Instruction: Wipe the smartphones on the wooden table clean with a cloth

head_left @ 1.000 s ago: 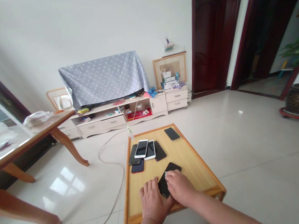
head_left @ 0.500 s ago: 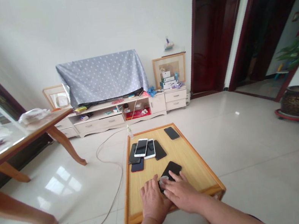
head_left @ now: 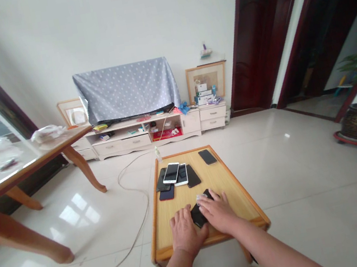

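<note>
A black smartphone (head_left: 198,217) lies slantwise near the front of the small wooden table (head_left: 161,228). My left hand (head_left: 186,232) steadies its near end, with the thumb along the lower edge and the fingers at the left side. Under the fingers of my right hand (head_left: 218,214), a crumpled whitish wipe (head_left: 201,197) is pressed on the phone's far part. That hand hides some of the screen. Beyond them, a white phone (head_left: 171,173) overlaps other phones in a loose pile, including another white phone (head_left: 181,176) and a blue phone with a red edge (head_left: 167,193).
A single dark phone (head_left: 207,157) lies at the table's far right. A small clear bottle (head_left: 158,154) stands at the far left corner. A cable (head_left: 145,220) runs along the floor beside a larger table (head_left: 72,140). A low cabinet (head_left: 125,145) lines the wall.
My right hand has slid the wipe up the phone toward its far end. The left hand stays at the near end. The whole view has shifted slightly.
</note>
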Motion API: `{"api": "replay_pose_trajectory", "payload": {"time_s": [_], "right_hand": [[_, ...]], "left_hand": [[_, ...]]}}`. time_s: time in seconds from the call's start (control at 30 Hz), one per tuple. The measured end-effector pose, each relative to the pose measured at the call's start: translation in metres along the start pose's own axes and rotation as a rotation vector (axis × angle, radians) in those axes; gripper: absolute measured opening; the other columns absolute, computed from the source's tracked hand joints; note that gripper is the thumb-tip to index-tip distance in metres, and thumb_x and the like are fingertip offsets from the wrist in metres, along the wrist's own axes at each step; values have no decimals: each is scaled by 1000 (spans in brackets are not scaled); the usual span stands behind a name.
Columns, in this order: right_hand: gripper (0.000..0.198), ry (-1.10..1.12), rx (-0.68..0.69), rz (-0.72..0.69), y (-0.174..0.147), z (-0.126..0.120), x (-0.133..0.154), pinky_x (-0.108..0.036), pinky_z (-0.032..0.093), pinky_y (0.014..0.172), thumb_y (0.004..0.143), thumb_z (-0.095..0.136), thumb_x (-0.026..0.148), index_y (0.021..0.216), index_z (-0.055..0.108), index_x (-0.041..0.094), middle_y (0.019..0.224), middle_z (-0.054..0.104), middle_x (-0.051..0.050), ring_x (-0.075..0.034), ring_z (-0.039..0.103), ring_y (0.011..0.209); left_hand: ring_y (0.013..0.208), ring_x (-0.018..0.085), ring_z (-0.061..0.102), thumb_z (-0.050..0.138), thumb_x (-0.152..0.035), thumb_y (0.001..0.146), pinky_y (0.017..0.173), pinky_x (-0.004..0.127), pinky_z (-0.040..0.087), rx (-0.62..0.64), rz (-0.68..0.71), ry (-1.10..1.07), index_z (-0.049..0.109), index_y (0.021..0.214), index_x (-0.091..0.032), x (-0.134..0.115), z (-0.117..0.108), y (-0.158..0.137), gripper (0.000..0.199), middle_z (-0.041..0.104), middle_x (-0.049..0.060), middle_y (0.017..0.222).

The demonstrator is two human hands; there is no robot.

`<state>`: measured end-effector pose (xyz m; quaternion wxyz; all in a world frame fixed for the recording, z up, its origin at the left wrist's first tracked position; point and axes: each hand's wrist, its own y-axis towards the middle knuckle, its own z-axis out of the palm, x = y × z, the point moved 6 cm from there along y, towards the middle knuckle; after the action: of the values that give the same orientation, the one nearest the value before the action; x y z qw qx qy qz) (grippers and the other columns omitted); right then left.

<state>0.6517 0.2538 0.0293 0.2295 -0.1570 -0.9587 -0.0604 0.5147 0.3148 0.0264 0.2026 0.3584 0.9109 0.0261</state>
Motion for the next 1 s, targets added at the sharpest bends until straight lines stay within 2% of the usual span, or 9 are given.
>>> {"api": "replay_pose_trajectory", "payload": {"time_s": [0.1,0.27,0.33,0.47,0.57,0.77,0.83,0.93,1.0], "right_hand": [[43,-35,-59,124,2,-9,-12,-72,1,109,101,32,39,139,52,39,152,43,2,-34,18,147],[44,42,73,-81,-9,12,19,-67,1,112,101,33,42,143,45,40,152,43,1,-30,21,147],[44,49,86,-98,-10,16,23,-67,0,112,101,33,41,144,44,41,152,44,1,-29,22,146],[43,-25,-9,66,0,6,0,-70,3,111,101,33,38,140,50,40,153,43,1,-31,24,145],[43,-73,-56,158,0,2,-11,-73,3,109,101,30,37,139,51,38,154,41,0,-34,22,145],[46,-41,56,-41,-15,16,17,-68,1,112,102,27,43,145,43,39,155,39,2,-29,18,148],[46,-50,59,-3,-13,13,13,-69,1,112,102,25,43,145,43,39,156,38,3,-29,18,148],[47,-84,8,148,-8,2,-3,-73,2,109,102,22,43,143,45,39,157,35,3,-32,16,148],[48,-83,-4,173,-9,1,-4,-73,2,109,102,22,44,143,46,38,156,36,3,-33,15,148]], "left_hand": [[120,30,48,66,-49,71,101,40,29,11,-1,-2,47,135,-20,0,0,0,73,59,12,126],[118,27,50,55,-37,81,102,40,28,-17,-6,-3,49,133,-20,1,0,-1,56,60,11,125],[118,27,50,54,-37,82,104,41,26,-28,-11,5,49,133,-20,1,-1,-1,54,60,11,125],[122,31,46,63,-50,74,108,43,22,-23,-25,19,48,135,-19,2,-3,-2,70,58,13,128],[122,31,46,65,-50,72,108,43,23,-7,-28,19,48,136,-19,2,-4,-1,73,58,12,129],[125,27,45,55,-42,83,108,41,23,-4,-26,22,45,139,-21,4,-2,0,61,58,10,133],[126,28,45,56,-43,82,108,41,23,-5,-7,11,44,139,-22,3,-2,0,62,58,10,133],[124,29,45,63,-49,76,107,42,25,-10,7,0,45,139,-23,4,-3,-1,70,59,9,131],[123,30,46,65,-50,74,106,42,25,-16,11,-2,45,138,-24,5,-2,-2,72,59,8,130]]}}
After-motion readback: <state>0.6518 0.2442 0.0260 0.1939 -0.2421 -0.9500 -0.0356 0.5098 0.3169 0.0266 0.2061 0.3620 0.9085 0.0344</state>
